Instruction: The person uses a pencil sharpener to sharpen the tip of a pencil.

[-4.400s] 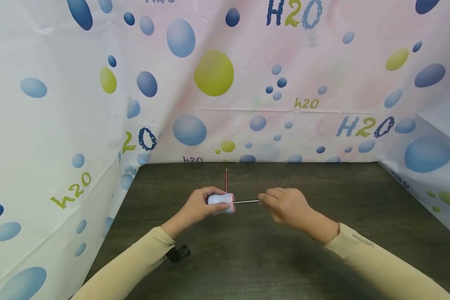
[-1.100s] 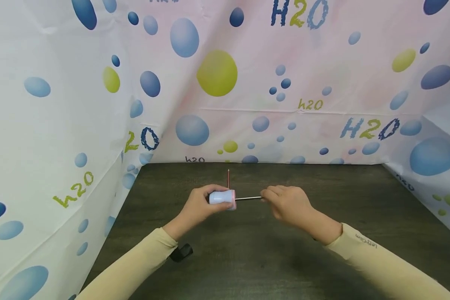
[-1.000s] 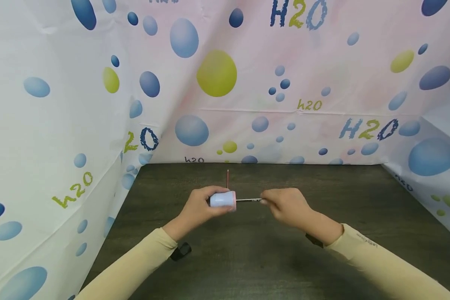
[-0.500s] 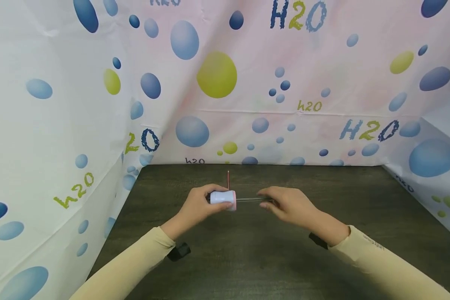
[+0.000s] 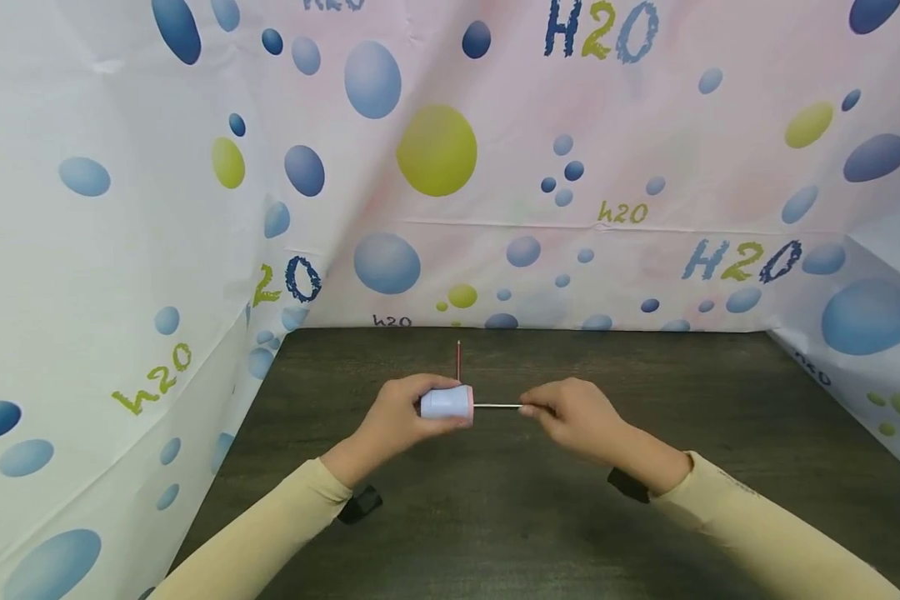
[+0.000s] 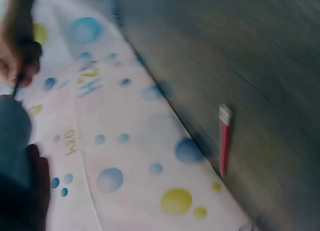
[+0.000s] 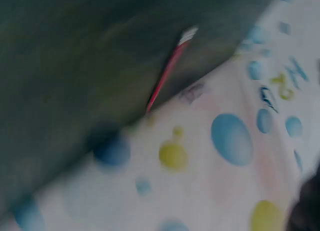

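Note:
My left hand (image 5: 386, 417) grips a pale blue pencil sharpener (image 5: 446, 404) with a pink end, thumb in front and fingers behind. From the pink end a slim dark pencil (image 5: 497, 406) sticks out level to the right. Thumb and fingertips of my right hand (image 5: 577, 417) pinch its outer end. The pencil's other end is hidden in the sharpener. In the left wrist view the sharpener (image 6: 12, 133) is dim and blurred at the left edge, below the right hand (image 6: 15, 61). A dark blur fills the lower right corner of the right wrist view.
A red pencil (image 5: 459, 360) with a whitish end lies on the dark wooden table (image 5: 495, 517), beyond the sharpener. Both wrist views show this red pencil (image 6: 225, 143) near the table's far edge. A white sheet with printed bubbles (image 5: 435, 150) walls the back and sides.
Half a second ago the right fingers were spread looser around the pencil; now they pinch its end closely. Earlier they also held that end. The left hand keeps the sharpener in nearly the same place.

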The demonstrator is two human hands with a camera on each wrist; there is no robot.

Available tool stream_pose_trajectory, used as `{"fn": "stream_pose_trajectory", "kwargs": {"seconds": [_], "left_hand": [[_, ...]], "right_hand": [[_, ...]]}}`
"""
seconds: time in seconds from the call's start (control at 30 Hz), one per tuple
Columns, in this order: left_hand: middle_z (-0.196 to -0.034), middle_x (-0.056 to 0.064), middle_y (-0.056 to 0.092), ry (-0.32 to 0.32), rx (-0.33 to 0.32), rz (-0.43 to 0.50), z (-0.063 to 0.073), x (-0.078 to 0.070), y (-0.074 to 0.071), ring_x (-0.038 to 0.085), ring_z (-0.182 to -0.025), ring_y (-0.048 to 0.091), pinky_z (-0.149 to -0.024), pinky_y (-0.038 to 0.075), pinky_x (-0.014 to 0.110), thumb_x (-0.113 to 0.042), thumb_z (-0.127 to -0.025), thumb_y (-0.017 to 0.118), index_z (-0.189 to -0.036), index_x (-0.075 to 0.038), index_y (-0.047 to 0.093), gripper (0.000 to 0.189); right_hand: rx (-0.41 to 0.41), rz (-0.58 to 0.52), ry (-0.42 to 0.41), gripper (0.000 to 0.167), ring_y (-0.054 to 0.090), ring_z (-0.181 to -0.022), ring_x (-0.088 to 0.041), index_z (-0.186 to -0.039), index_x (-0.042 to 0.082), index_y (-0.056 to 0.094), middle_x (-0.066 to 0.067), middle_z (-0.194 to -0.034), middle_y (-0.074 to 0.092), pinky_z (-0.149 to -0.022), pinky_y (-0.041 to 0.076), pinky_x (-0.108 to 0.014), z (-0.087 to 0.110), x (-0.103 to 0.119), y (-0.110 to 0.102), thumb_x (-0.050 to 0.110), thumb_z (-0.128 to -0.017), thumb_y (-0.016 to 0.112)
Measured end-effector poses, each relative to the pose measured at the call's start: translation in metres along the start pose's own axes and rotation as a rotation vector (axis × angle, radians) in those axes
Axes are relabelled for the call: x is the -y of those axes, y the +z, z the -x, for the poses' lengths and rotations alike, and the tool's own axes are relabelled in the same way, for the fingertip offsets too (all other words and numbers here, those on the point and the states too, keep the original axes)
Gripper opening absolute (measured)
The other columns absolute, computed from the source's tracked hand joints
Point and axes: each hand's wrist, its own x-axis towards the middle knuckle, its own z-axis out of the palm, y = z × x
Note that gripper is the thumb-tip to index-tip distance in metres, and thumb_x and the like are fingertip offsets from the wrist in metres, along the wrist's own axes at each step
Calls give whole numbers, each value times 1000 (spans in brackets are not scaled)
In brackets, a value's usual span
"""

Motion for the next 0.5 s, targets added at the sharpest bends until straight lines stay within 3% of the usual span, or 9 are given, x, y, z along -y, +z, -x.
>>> {"fn": "stream_pose_trajectory", "kwargs": {"seconds": [0.07, 0.13, 0.2, 0.23, 0.3, 0.33, 0.43, 0.5], "left_hand": [[-103, 12, 77, 265, -78, -169, 3, 3, 3, 19, -85, 71, -71, 59, 25, -19, -71, 94, -111, -1, 72, 49], [-102, 9, 76, 460, -147, -278, 5, 7, 6, 19, -88, 72, -75, 60, 28, -22, -66, 96, -109, -2, 71, 54], [-101, 8, 76, 533, -171, -306, 5, 9, 8, 19, -90, 72, -77, 61, 29, -23, -64, 98, -109, -2, 70, 57], [-101, 9, 76, 514, -167, -289, 6, 9, 8, 19, -89, 72, -77, 61, 28, -22, -64, 97, -109, -2, 70, 56], [-101, 10, 77, 383, -124, -204, 6, 9, 7, 18, -85, 71, -73, 60, 25, -19, -69, 95, -110, -2, 71, 50], [-102, 12, 77, 278, -92, -140, 6, 8, 7, 17, -82, 71, -70, 59, 25, -17, -71, 94, -111, -2, 72, 48], [-105, 17, 76, -104, -10, 92, 3, 6, 4, 14, -78, 66, -66, 56, 23, -18, -83, 85, -115, -2, 73, 38], [-109, 18, 74, -330, 41, 244, 0, 6, 1, 12, -79, 63, -68, 55, 25, -22, -90, 79, -119, -2, 73, 36]], "right_hand": [[233, -362, 255, 29, 33, -49, 0, -96, -3, 75, -4, -63, 62, -49, 30, -21, -2, -1, -9, 17, -105, 56], [398, -629, 452, 30, 24, -48, -3, -94, -6, 72, 1, -56, 48, -47, 25, -23, -6, -5, -15, 15, -105, 53], [485, -740, 535, 33, 19, -46, -5, -95, -8, 71, 5, -55, 33, -46, 21, -23, -8, -9, -18, 15, -106, 50], [496, -732, 532, 34, 21, -46, -5, -98, -8, 72, 6, -55, 35, -45, 23, -23, -8, -11, -18, 16, -107, 50], [454, -629, 449, 34, 29, -47, -4, -106, -8, 72, 3, -56, 44, -46, 29, -24, -6, -11, -17, 18, -107, 50], [402, -531, 388, 34, 34, -48, -2, -111, -6, 72, 2, -60, 53, -49, 33, -24, -5, -10, -16, 20, -107, 52], [157, -83, 104, 38, 48, -56, -1, -120, 1, 71, -1, -77, 68, -54, 42, -22, 0, -9, -7, 32, -107, 54], [-53, 240, -112, 37, 55, -61, -4, -118, 4, 70, 0, -84, 70, -55, 45, -21, 2, -9, -1, 35, -108, 52]]}}
